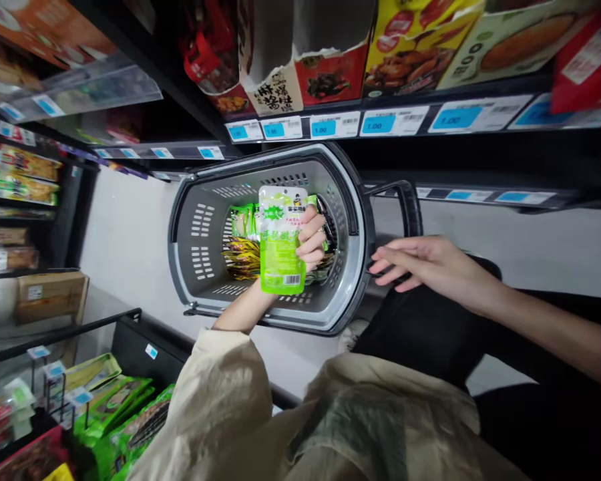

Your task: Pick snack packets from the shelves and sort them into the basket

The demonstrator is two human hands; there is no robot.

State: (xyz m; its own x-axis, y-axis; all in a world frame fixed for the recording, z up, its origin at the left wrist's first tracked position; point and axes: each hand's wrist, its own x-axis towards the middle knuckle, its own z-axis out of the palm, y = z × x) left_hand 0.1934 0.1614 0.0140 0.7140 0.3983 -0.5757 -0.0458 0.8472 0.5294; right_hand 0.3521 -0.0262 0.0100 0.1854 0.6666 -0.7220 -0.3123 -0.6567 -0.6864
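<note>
My left hand [312, 235] grips a green and white packet [282, 257] by its right edge, fingers curled over the front. The packet is upright above a grey shopping basket [348, 267], with its barcode low on the side facing me. Inside the basket lie yellow-brown packets [243, 257], green packets [243, 220] and some darker ones, partly hidden by the held packet and hand. My right hand [415, 264] is beside the basket's right rim, just below the black handle [411, 210]; its fingers are slightly bent and apart, holding nothing.
A shelf edge with price labels [335, 125] runs behind the basket, with boxed and bagged snacks [411, 47] above it. More shelves [27, 174] stand at the left. A display of green bags [115, 407] is at lower left. Dark-clothed legs [421, 334] are below my right hand.
</note>
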